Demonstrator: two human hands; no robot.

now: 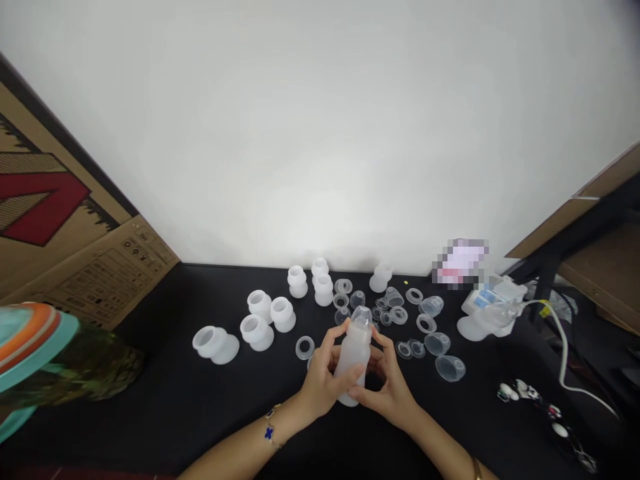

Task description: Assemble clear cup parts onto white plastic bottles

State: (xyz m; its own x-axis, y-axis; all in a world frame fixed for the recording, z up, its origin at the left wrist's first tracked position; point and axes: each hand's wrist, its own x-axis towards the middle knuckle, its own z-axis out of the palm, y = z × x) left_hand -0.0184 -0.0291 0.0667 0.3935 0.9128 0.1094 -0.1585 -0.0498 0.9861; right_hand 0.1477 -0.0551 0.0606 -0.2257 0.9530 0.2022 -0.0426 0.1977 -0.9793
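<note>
Both of my hands hold a translucent white baby bottle (pixel 354 357) upright above the table's front. A clear dome cap (pixel 362 315) covers its top. My left hand (pixel 327 370) wraps the left side, thumb across the front of the bottle. On the other side, my right hand (pixel 387 387) grips with its thumb low and fingers near the collar. Just beyond lie clear domed caps (pixel 438 343), translucent rings (pixel 305 347) and small nipple-like parts (pixel 385 317). Several open white bottle bodies (pixel 257 332) stand to the left and behind.
The black table (pixel 165 360) meets a white wall (pixel 320 133). At left are a cardboard box (pixel 100 267) and a jar with a turquoise and orange lid (pixel 37 340). To the right lie another bottle (pixel 475 327), a white cable (pixel 565 353) and a beaded strap (pixel 540 403).
</note>
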